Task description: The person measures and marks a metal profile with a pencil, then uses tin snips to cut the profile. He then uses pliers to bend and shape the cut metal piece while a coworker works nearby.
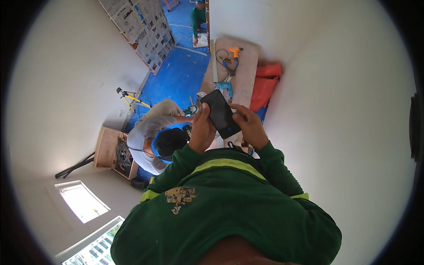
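Between the two hands, a dark phone (220, 114) lay with its long axis running from eleven to five o'clock; the left hand (202, 131) clasped its left edge, the right hand (250, 126) clasped its lower right edge.

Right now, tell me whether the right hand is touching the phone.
Touching. The head view shows the right hand with its fingers against the dark phone's right edge.

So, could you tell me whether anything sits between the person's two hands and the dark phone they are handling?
Nothing visible does. The left hand and right hand both already touch the black phone, the left on its left edge and the right at its lower right, each with a grip around it. The screen faces up, uncovered.
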Action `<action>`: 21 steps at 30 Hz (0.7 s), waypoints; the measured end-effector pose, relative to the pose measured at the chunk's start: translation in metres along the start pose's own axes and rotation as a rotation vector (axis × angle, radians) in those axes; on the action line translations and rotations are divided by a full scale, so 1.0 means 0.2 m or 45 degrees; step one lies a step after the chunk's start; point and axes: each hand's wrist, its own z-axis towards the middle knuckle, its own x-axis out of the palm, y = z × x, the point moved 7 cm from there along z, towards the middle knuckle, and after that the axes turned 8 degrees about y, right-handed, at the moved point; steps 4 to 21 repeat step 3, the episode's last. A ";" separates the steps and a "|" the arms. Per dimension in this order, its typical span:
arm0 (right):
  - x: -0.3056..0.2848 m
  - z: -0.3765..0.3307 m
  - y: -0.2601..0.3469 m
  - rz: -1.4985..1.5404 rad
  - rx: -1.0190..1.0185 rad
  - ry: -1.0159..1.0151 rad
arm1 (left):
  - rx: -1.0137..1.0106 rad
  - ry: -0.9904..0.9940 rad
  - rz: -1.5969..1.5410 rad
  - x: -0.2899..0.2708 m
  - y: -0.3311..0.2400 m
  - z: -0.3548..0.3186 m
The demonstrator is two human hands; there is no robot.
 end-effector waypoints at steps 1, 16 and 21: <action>-0.01 0.00 0.01 -0.039 0.015 0.004 | -0.008 0.017 -0.019 -0.01 -0.01 0.02; -0.02 0.02 0.01 -0.026 0.033 0.037 | -0.031 0.040 -0.060 -0.02 0.01 0.01; -0.02 0.02 0.01 -0.026 0.033 0.037 | -0.031 0.040 -0.060 -0.02 0.01 0.01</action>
